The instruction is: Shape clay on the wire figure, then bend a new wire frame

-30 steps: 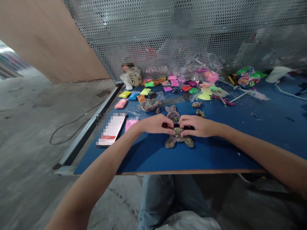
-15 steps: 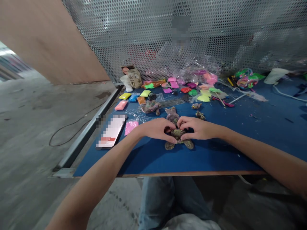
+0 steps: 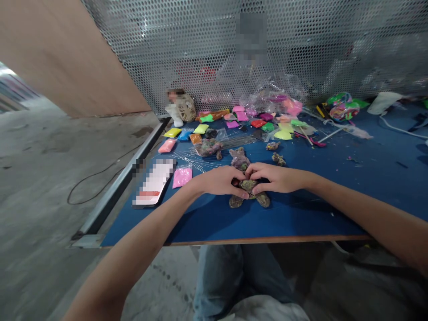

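Note:
A mottled grey-brown clay figure (image 3: 239,157) lies on the blue table, its eared head pointing away from me and two oval feet toward me. My left hand (image 3: 222,180) curves round the left side of its body, thumb and fingers bent on the clay. From the right, my right hand (image 3: 272,178) pinches the same body, its thumb and fingertips close to those of my left hand. Between them shows a rounded greenish-brown clay piece (image 3: 248,185). The fingers cover part of the figure's middle.
Behind the figure lie thin wires (image 3: 239,142), another clay lump (image 3: 207,148) and two small clay pieces. A phone (image 3: 155,182) and a pink packet (image 3: 182,176) are at the left. Colourful clay packets and plastic bags line the metal mesh (image 3: 200,53).
Both hands remain on the clay body, with only slight shifts of the fingers. The view has moved a little.

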